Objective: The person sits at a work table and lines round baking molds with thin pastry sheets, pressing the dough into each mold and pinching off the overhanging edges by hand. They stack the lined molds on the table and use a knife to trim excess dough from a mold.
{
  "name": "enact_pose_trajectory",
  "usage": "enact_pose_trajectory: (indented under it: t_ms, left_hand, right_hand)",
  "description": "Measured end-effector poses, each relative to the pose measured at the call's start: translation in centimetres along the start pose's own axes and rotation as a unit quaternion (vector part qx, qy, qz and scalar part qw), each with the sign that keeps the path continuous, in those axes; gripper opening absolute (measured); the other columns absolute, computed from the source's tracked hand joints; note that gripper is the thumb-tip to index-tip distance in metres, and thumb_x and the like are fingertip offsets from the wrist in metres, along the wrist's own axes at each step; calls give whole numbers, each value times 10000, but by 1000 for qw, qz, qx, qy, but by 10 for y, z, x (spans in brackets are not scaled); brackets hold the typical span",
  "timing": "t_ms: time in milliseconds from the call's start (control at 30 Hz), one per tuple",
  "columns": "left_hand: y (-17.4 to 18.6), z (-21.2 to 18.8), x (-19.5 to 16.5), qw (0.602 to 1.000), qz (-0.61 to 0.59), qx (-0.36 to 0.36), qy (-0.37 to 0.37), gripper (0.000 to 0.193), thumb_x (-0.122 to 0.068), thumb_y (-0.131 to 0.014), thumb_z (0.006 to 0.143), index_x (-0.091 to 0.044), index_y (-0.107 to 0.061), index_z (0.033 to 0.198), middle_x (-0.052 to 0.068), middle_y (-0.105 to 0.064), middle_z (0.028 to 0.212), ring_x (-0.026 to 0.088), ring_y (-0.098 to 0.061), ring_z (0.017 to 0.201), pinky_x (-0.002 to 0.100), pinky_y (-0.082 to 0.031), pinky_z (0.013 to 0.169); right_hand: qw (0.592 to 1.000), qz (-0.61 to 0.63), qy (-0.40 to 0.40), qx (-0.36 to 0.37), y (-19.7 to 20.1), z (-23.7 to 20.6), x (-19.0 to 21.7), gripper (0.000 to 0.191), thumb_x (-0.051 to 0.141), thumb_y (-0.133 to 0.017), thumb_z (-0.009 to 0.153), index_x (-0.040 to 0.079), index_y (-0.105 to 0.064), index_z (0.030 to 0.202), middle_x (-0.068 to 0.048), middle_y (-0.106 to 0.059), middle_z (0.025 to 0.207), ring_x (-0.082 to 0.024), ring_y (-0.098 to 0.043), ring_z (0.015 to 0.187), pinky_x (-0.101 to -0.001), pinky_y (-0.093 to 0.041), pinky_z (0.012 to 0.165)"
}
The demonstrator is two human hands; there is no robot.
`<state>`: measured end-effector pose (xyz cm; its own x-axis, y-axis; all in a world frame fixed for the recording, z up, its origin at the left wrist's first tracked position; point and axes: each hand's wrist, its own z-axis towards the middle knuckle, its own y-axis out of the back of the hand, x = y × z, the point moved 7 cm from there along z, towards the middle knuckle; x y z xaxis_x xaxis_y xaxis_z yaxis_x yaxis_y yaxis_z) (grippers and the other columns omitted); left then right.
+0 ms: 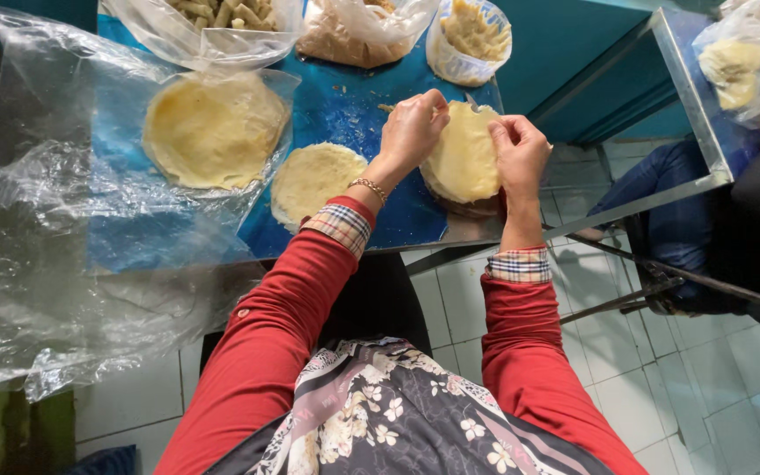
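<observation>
While both hands, left hand and right hand, pinch the top edge of a thin, round, pale yellow dough wrapper over the blue tabletop, their fingers grasp it lightly, since it looks soft, floppy and easily torn.

White tiled floor; blue-topped table with metal edge; teal wall behind.

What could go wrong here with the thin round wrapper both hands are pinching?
The thin pale round wrapper is pinched at its top edge by the left hand and right hand; it may tear. The stack sits near the blue table's front edge and might slip off. The loose clear plastic sheet overhanging the table could slide down.
</observation>
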<state>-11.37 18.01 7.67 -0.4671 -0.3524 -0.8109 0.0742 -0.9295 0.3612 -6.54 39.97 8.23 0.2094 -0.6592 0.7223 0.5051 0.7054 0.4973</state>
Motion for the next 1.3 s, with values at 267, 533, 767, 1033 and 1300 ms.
enact_pose_trajectory:
  t_ms: [267,533,767,1033,1300]
  left_hand:
    - [-4,-2,15,999,-32,-3,35,168,-197,-738,841,-96,-699,970,111,-703,911,297,-700,876,417,-549,776]
    - [-6,-8,17,999,-2,-4,50,190,-192,-744,846,-111,-688,1009,91,-674,960,308,-682,907,426,-535,782]
    - [69,-40,-30,994,-18,-106,12,121,-133,-688,928,-99,-690,1044,109,-682,986,310,-697,899,416,-553,774]
    - [202,-151,-25,987,-61,-137,59,90,-60,-652,989,-25,-682,1067,101,-691,991,189,-716,758,292,-563,656]
    - [197,-240,5,967,-114,-69,218,171,-155,-668,987,-6,-723,1051,93,-748,800,128,-739,673,269,-568,608]
  right_hand:
    - [991,-101,83,-27,-3,-5,4,142,149,-843,911,51,-760,973,-74,-665,826,-191,-655,690,-334,-533,651]
    - [974,-214,41,-56,2,-18,32,259,165,-872,840,110,-714,1038,-48,-623,883,-252,-642,804,-428,-503,692]
    - [936,-260,197,-131,12,-43,103,269,44,-812,886,113,-708,1125,-74,-627,1057,-283,-613,1011,-400,-515,876]
    - [908,-13,326,262,-91,-166,197,267,182,-850,806,96,-740,1033,-83,-700,1052,-279,-640,992,-397,-530,853]
    - [954,59,186,227,-114,-167,188,108,86,-799,895,83,-750,991,-58,-729,997,-240,-680,916,-351,-550,794]
